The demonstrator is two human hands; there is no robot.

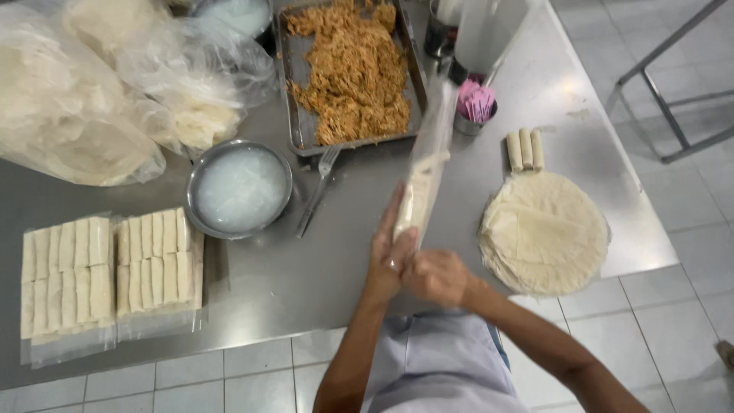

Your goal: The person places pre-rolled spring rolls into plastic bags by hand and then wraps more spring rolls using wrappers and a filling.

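Note:
My left hand [388, 252] and my right hand [438, 277] meet over the front of the steel table [306, 275]. Together they grip the lower end of a long clear plastic bag [425, 164] that stands up and tilts away from me, with pale rolls inside. The right hand is closed around the bag's bottom; the left presses against its side. To the right lies a stack of round wrappers [544, 232], with three rolled spring rolls [525, 149] just beyond it.
A tray of shredded orange filling [353, 69] sits at the back, a fork [319, 187] at its front edge. A metal bowl of white paste [238, 188], packed rolls in bags [107, 271], large bags of wrappers [69, 99] and a small cup [475, 107] also stand here.

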